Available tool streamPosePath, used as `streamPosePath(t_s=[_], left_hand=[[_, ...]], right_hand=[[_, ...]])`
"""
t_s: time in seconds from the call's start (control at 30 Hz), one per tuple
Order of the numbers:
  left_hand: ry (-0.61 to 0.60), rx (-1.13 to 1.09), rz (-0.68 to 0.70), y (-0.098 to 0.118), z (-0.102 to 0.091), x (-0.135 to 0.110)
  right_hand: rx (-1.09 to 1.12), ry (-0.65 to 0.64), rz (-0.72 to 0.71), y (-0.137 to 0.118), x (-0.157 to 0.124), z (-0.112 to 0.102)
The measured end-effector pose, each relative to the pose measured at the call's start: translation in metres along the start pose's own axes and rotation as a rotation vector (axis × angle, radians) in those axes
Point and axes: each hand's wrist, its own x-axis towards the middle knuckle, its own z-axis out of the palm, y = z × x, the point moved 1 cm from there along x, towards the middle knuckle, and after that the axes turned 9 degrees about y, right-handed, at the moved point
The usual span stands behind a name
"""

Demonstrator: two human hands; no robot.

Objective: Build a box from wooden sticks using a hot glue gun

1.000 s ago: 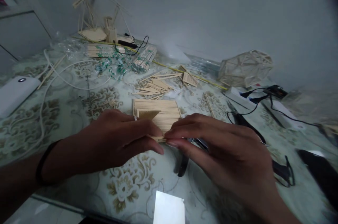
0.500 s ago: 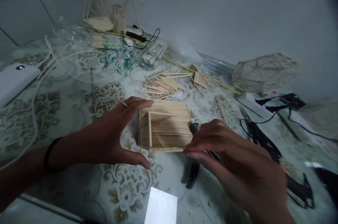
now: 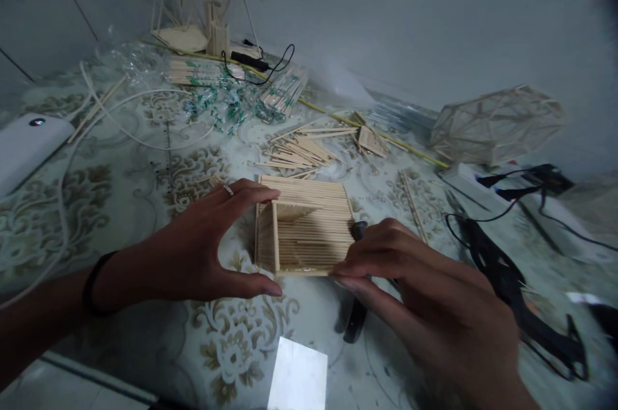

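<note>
At frame centre we are bracing the stick box (image 3: 309,230) on the table (image 3: 145,204) — left hand (image 3: 203,249) spread wide around its left side, right hand (image 3: 410,288) pinching its lower right corner.

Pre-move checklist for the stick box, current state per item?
1. Stick box flat on the table: ok, its base panel lies on the cloth.
2. Left hand bracing: ok, open, index finger at the far left corner, thumb by the near left corner.
3. Right hand on the near right edge: ok, fingertips pinch there; what they pinch, cannot tell.
4. Left wall upright: ok, stands on the base.
5. Near wall seated: cannot tell, only a thin strip shows.
6. Space beside the box: not ok, a dark tool lies under the right hand and black cables run just right.
</note>
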Motion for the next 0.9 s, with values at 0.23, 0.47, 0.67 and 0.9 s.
streamPosePath(t_s=[0.23, 0.47, 0.67, 0.9], left_hand=[[-0.034, 0.021, -0.009, 0.005, -0.006, 0.0], [-0.02, 0.057, -0.023, 0.003, -0.005, 0.001], [-0.014, 0.026, -0.077, 0.004, -0.001, -0.004], [-0.049, 0.015, -0.12, 0.013, -0.001, -0.003]], right_hand=[[0.029, 0.021, 0.022, 0.001, 0.0, 0.002], [0.037, 0.028, 0.015, 0.0, 0.005, 0.003], [0.033, 0.008, -0.013, 0.004, 0.004, 0.0], [0.064, 0.016, 0.026, 0.009, 0.003, -0.003]])
